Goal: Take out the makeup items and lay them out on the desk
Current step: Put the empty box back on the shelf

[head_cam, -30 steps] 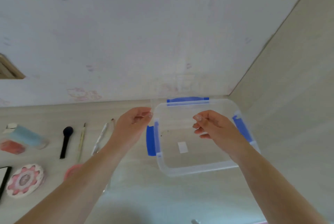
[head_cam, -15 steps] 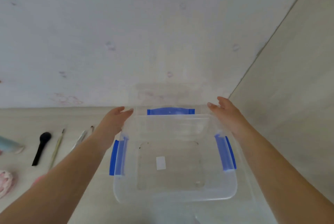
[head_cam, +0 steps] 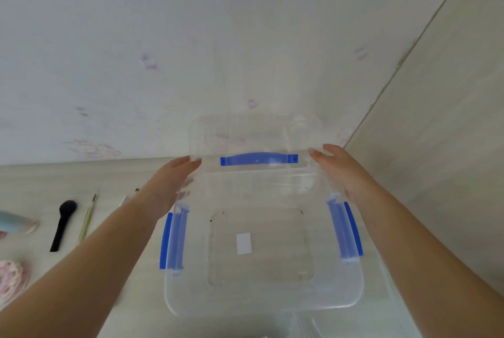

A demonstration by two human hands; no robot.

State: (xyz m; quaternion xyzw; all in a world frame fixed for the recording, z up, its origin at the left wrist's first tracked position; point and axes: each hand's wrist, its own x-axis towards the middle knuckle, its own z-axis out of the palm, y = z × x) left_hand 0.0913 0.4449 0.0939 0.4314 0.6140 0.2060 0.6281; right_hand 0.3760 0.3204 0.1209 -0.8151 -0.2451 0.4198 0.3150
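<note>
Fingers of both hands (head_cam: pixel 166 187) (head_cam: pixel 343 171) seemingly grip the clear box (head_cam: pixel 261 296), its opening facing upward.

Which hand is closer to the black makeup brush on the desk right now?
Left. The left hand at the clear box's left far corner sits just right of the black brush; the right hand is across the box.

The clear box (head_cam: pixel 261 296) sits on the desk (head_cam: pixel 41 176); brushes (head_cam: pixel 64 224) lie to its left.
</note>
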